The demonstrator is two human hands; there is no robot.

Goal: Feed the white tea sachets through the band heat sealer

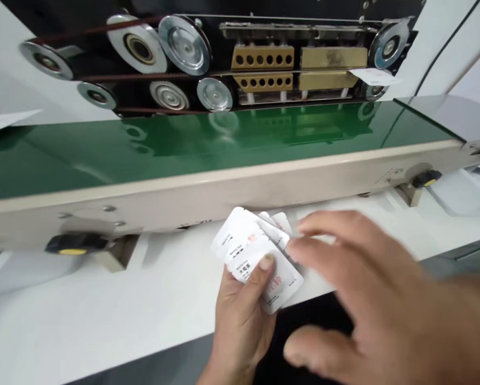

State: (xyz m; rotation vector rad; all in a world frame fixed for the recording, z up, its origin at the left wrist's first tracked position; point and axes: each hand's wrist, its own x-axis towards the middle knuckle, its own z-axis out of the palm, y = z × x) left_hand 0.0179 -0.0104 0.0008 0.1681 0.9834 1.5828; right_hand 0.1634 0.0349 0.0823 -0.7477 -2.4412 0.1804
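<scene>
My left hand (240, 315) is closed around a fanned stack of several small white sachets (256, 251) with printed text, thumb pressed on the top one. My right hand (364, 299) hovers just right of the stack, blurred, its fingers stretched out and its fingertips touching the right edge of the sachets. Both hands are above the front of a white table (103, 310), just in front of a sealing machine.
A band sealer stands across the back, with a green conveyor belt (184, 144), a beige frame (224, 192), silver pulleys (184, 45) and brass blocks (264, 59). A white sachet (374, 76) sits at the sealer's right end. Black knobs with yellow caps (74, 245) stick out below the frame.
</scene>
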